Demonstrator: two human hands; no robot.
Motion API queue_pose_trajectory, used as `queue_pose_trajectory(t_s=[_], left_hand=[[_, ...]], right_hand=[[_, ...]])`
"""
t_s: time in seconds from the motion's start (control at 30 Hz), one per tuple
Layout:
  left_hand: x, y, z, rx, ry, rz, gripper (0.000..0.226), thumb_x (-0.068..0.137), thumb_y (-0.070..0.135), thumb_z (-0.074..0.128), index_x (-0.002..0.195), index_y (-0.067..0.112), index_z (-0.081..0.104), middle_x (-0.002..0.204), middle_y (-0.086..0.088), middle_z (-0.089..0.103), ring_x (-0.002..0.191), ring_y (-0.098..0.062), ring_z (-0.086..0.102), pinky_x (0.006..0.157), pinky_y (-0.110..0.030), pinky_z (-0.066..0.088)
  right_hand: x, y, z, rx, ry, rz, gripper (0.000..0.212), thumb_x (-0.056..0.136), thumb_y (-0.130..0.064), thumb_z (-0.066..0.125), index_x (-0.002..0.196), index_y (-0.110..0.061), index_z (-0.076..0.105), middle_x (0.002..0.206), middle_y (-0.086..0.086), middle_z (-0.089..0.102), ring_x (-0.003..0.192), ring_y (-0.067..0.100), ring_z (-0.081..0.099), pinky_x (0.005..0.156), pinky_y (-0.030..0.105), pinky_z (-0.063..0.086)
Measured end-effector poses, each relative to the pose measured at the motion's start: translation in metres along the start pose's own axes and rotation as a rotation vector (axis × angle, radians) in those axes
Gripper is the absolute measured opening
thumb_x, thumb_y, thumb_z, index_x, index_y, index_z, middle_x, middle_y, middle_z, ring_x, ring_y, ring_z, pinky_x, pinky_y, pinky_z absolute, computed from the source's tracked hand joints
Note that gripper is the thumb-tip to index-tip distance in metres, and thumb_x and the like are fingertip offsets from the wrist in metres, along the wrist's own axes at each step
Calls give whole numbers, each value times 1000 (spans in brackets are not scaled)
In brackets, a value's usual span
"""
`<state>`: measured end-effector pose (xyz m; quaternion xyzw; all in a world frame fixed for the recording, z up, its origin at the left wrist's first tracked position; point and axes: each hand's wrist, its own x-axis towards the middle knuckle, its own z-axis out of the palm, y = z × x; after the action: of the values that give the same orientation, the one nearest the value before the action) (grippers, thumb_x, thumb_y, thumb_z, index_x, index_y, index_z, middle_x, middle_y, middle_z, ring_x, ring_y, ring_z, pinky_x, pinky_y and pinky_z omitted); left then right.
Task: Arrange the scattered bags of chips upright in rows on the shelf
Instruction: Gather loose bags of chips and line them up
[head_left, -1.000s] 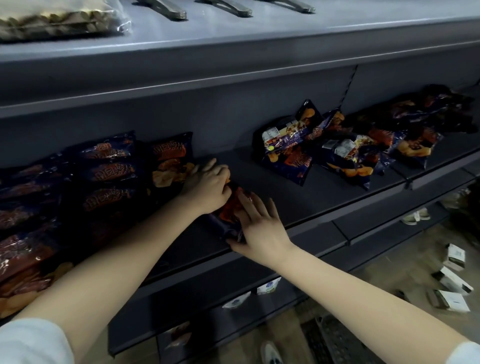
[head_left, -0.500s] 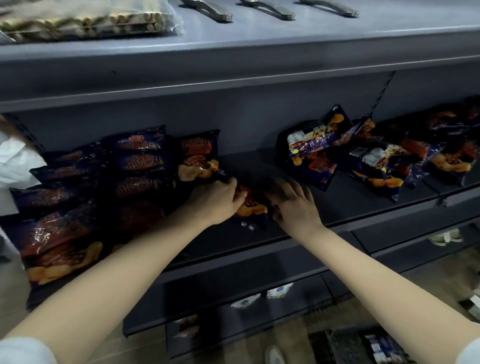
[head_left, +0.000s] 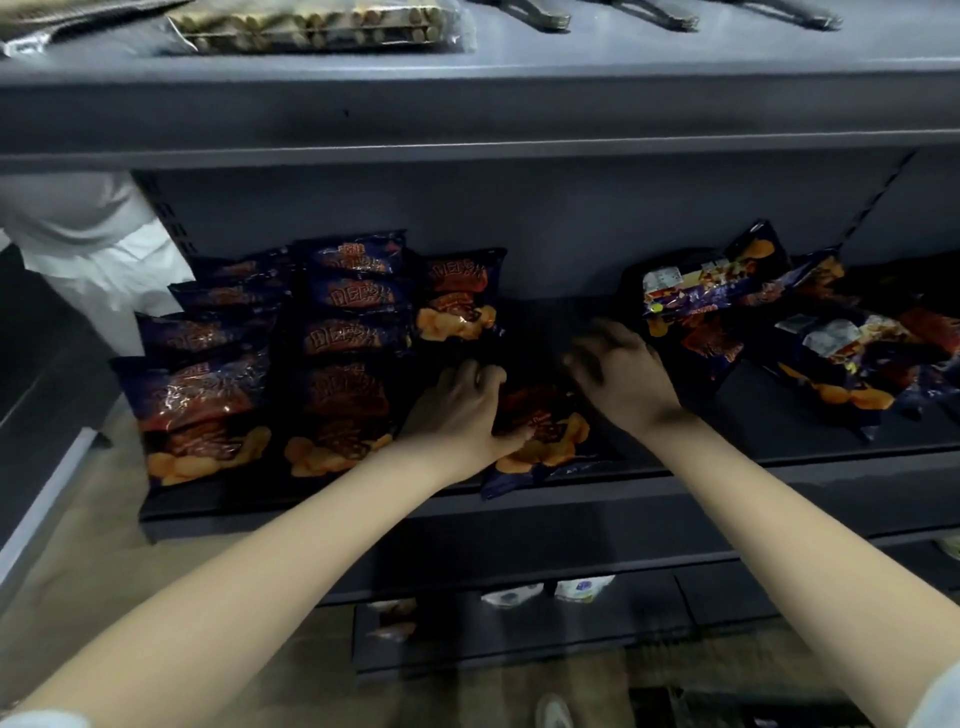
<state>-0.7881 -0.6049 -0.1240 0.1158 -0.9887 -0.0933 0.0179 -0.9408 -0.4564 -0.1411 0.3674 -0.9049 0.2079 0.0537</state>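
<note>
The left hand (head_left: 460, 410) grips the left edge of one chip bag (head_left: 545, 439) lying at the front of the shelf (head_left: 753, 470), probably to stand it beside the upright rows (head_left: 337, 338) at 9 o'clock. The right hand (head_left: 623, 379) is blurred above the bag; I cannot tell if it holds anything. The scattered pile (head_left: 737, 312) lies at 2 o'clock.

I see one dark blue chip bag (head_left: 545, 441) printed with orange chips. It's lying tilted at the front edge of the shelf (head_left: 779, 467), bottom corner over the lip, and the left hand (head_left: 457, 410) grips its upper left. To its left, rows of matching bags (head_left: 343, 364) stand upright and lean back, with a single bag behind it. To the right, a loose pile (head_left: 753, 322) lies jumbled, some bags showing white label panels.
</note>
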Motion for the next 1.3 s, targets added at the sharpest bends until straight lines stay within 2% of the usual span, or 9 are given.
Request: queue_pose_trajectory(t_s=[0.07, 0.13, 0.2, 0.33, 0.53, 0.73, 0.9, 1.07, 1.3], left_hand=[[0, 0, 5, -21, -55, 24, 92, 80, 71, 44, 148, 20, 9, 154, -6, 11, 140, -28, 15, 112, -40, 21], [-1, 2, 14, 17, -102, 61, 107, 76, 78, 40, 149, 16, -9, 157, -5, -11, 144, -26, -7, 115, -39, 0], [0, 3, 25, 63, -112, 74, 115, 73, 80, 40, 147, 11, -15, 156, -9, -19, 143, -26, -15, 115, -40, -6], [-1, 1, 39, 32, -160, 57, 123, 69, 80, 46, 146, 9, -19, 155, -9, -22, 142, -25, -19, 118, -43, -4], [-3, -1, 49, -27, -143, 64, 123, 69, 78, 50, 146, 12, -19, 155, -7, -23, 142, -22, -20, 118, -43, -2], [-1, -1, 51, -43, -169, 64, 123, 69, 77, 52, 146, 13, -20, 154, -4, -26, 141, -24, -24, 117, -44, -7], [-3, -2, 48, -131, -201, 10, 122, 67, 77, 55, 145, 25, -23, 151, 5, -31, 140, -33, -23, 114, -47, -5], [-14, -9, 46, -254, -177, -67, 121, 65, 81, 51, 127, 39, -44, 150, -1, -36, 141, -26, -22, 113, -40, -5], [-17, -10, 38, -228, -269, -95, 129, 66, 77, 58, 138, 25, -35, 156, -7, -20, 144, -26, -10, 117, -38, 2]], right_hand=[[-3, -9, -5, 147, -131, -118, 70, 88, -63, 40, 144, -23, 36, 155, 0, 21, 140, 19, 23, 112, 34, 25], [-17, -17, -2, 161, -300, -242, 93, 77, -80, 29, 151, -26, 14, 158, -7, 6, 142, 10, 9, 111, 26, 14], [-31, -18, 8, 65, -364, -297, 102, 71, -84, 23, 151, -26, -2, 159, -6, -4, 140, 4, -9, 114, 27, 2], [-45, -15, 26, 8, -371, -237, 102, 75, -79, 32, 151, -21, -6, 159, -2, -8, 144, 10, -15, 119, 37, -2], [-49, -13, 35, 65, -304, -254, 100, 77, -74, 42, 151, -22, -1, 160, -2, -2, 143, 8, -14, 117, 32, -4], [-51, -12, 37, 95, -299, -247, 101, 74, -77, 38, 151, -24, 0, 159, -4, -1, 142, 6, -15, 118, 33, -3], [-48, -13, 30, 136, -365, -210, 103, 71, -85, 32, 150, -29, -3, 158, -10, -8, 140, 3, -20, 119, 41, -2], [-45, 3, 15, 293, -396, -12, 104, 71, -83, 38, 148, -36, -12, 158, -12, -11, 144, 9, -9, 119, 42, 9], [-48, 14, 15, 290, -539, -35, 118, 60, -78, 62, 143, -48, -15, 154, -22, -14, 137, -4, -4, 109, 22, 12]])
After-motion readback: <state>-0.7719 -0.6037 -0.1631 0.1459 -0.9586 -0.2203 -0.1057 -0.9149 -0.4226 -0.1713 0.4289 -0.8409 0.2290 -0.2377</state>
